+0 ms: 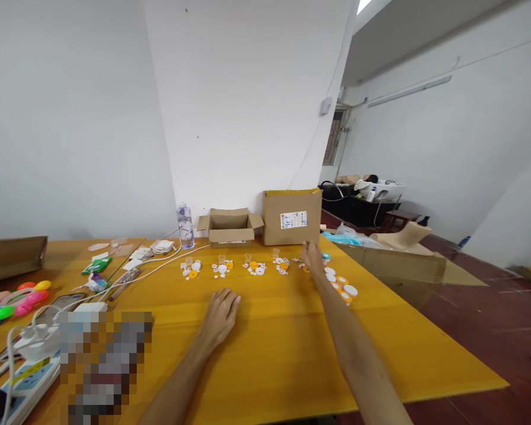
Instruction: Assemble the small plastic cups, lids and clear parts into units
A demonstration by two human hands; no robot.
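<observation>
My left hand (223,313) rests palm down on the yellow table, its fingers loosely bent and holding nothing visible. Farther right and forward, my right hand (312,258) is closed, fingers pointing down; anything in them is hidden. It is at the right end of a row of small piles, over or beside some orange and white pieces (307,270). Each other pile has orange and white round pieces (253,268), small dotted white pieces and a small clear cup (248,258). Right of my right wrist lie several white-and-orange round lids (341,281) and a teal round piece (326,257).
Behind the piles stand a clear bottle (186,227), an open cardboard box (230,236) and a closed carton (292,218). Cables, a power strip (30,383) and colourful balloon-like rings (15,304) crowd the left. A large open carton (389,271) adjoins the table's right edge.
</observation>
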